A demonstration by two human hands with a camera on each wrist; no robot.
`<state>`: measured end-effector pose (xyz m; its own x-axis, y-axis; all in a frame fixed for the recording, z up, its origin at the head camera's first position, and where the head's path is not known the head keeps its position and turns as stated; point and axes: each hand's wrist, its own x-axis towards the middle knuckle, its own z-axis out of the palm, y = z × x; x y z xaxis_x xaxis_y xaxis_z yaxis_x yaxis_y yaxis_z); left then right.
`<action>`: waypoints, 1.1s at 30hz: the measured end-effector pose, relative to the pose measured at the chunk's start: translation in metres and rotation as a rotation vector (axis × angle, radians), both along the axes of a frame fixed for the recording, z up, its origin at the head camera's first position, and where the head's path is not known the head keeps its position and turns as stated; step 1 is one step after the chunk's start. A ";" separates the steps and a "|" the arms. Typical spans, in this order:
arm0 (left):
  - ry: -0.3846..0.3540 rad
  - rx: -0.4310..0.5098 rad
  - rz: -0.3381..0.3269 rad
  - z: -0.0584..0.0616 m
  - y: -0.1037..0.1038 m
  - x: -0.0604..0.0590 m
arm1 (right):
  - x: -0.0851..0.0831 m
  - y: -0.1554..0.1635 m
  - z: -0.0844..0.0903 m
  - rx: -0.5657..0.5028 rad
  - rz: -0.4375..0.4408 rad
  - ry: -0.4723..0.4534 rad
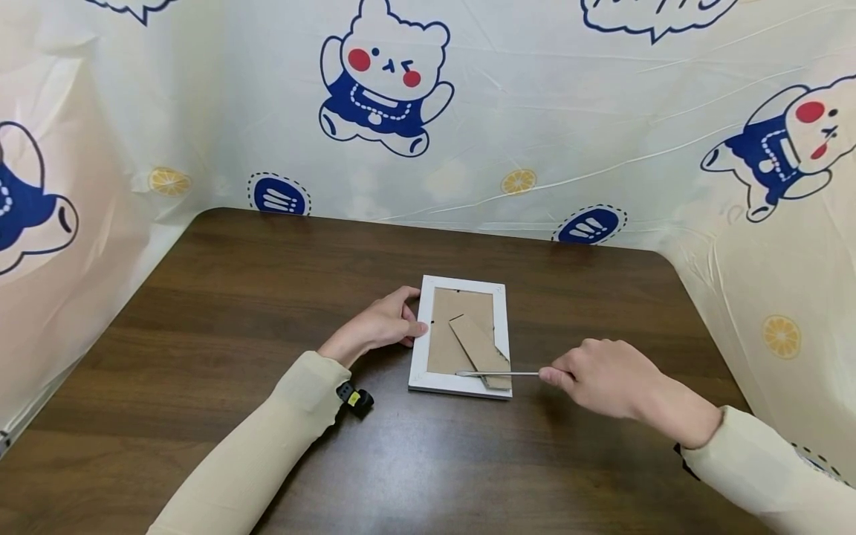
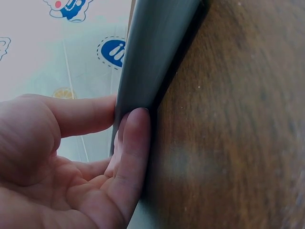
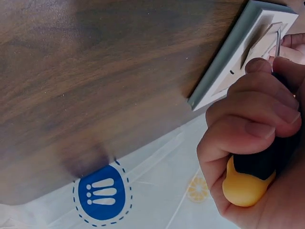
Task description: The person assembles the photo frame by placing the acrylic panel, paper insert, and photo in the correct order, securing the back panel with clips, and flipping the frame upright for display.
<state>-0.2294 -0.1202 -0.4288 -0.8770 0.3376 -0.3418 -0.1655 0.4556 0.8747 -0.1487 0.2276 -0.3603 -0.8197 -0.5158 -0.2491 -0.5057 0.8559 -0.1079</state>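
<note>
A white picture frame lies face down on the table, its brown backing board showing. Slanted across the board is a cardboard stand. My left hand holds the frame's left side; in the left wrist view its thumb and fingers touch the grey-looking frame edge. My right hand grips a screwdriver, whose black and yellow handle shows in the right wrist view. The metal shaft crosses the lower part of the stand, with its tip over the frame's lower rim area.
The brown wooden table has rounded far corners. A pale curtain printed with cartoon bears and orange slices hangs around its back and sides. A black wrist device sits at my left cuff.
</note>
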 end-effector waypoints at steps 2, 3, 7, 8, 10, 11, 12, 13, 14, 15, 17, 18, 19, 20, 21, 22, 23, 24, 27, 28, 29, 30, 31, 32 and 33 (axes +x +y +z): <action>0.002 0.001 0.001 -0.001 0.000 0.000 | -0.002 0.000 0.001 0.002 -0.014 -0.048; 0.003 0.002 0.002 -0.001 0.000 -0.001 | -0.004 0.000 0.002 0.004 -0.021 -0.068; 0.002 0.003 0.005 0.000 0.000 0.000 | -0.009 0.001 0.003 0.010 -0.042 -0.131; 0.001 0.004 0.006 0.000 0.000 0.001 | -0.010 0.001 0.003 0.013 -0.045 -0.141; 0.002 0.005 0.005 0.000 0.000 0.001 | -0.011 0.001 0.003 0.016 -0.051 -0.160; 0.002 0.006 0.006 0.000 0.000 0.001 | -0.012 0.000 0.003 0.017 -0.053 -0.170; 0.002 0.007 0.006 0.000 0.000 0.001 | -0.013 0.000 0.003 0.017 -0.056 -0.179; 0.003 0.006 0.006 0.000 0.000 0.000 | -0.013 0.000 0.003 0.017 -0.058 -0.188; 0.006 0.003 0.005 0.000 0.000 0.000 | -0.014 0.000 0.003 0.014 -0.061 -0.200; 0.008 0.000 0.003 0.000 0.000 0.000 | -0.015 0.000 0.003 0.011 -0.065 -0.211; 0.010 -0.002 0.003 -0.001 0.000 0.000 | -0.016 0.000 0.004 0.005 -0.070 -0.234; 0.011 -0.006 0.003 0.000 0.000 0.001 | -0.017 -0.001 0.004 0.003 -0.073 -0.245; 0.011 -0.007 0.001 -0.001 0.000 0.000 | -0.017 -0.001 0.004 0.000 -0.075 -0.258; 0.011 -0.007 0.001 -0.001 0.000 0.000 | -0.018 -0.001 0.004 -0.002 -0.080 -0.270; 0.010 -0.008 0.002 -0.001 0.000 0.000 | -0.018 -0.001 0.004 -0.004 -0.085 -0.284; 0.008 -0.008 0.003 0.000 0.001 0.001 | -0.019 -0.001 0.004 -0.006 -0.091 -0.299; 0.007 -0.010 0.003 0.000 0.001 0.001 | -0.019 -0.001 0.004 -0.008 -0.099 -0.314; 0.006 -0.013 0.003 0.001 0.001 0.001 | -0.020 -0.001 0.004 -0.010 -0.106 -0.328; 0.004 -0.013 0.005 0.001 0.001 0.001 | -0.021 -0.001 0.004 -0.022 -0.131 -0.379; 0.005 -0.013 0.005 0.001 0.002 0.000 | -0.022 -0.001 0.004 -0.028 -0.139 -0.393; 0.004 -0.012 0.005 0.001 0.002 0.000 | -0.022 -0.002 0.004 -0.032 -0.144 -0.406; 0.005 -0.012 0.005 0.000 0.002 0.000 | -0.022 -0.002 0.004 -0.035 -0.147 -0.418; 0.005 -0.011 0.005 0.000 0.002 0.000 | -0.022 -0.002 0.004 -0.038 -0.152 -0.430; 0.004 -0.012 0.005 0.000 0.002 0.000 | -0.022 -0.002 0.004 -0.041 -0.154 -0.440; 0.003 -0.014 0.005 0.000 0.001 0.000 | -0.023 -0.002 0.003 -0.044 -0.156 -0.449</action>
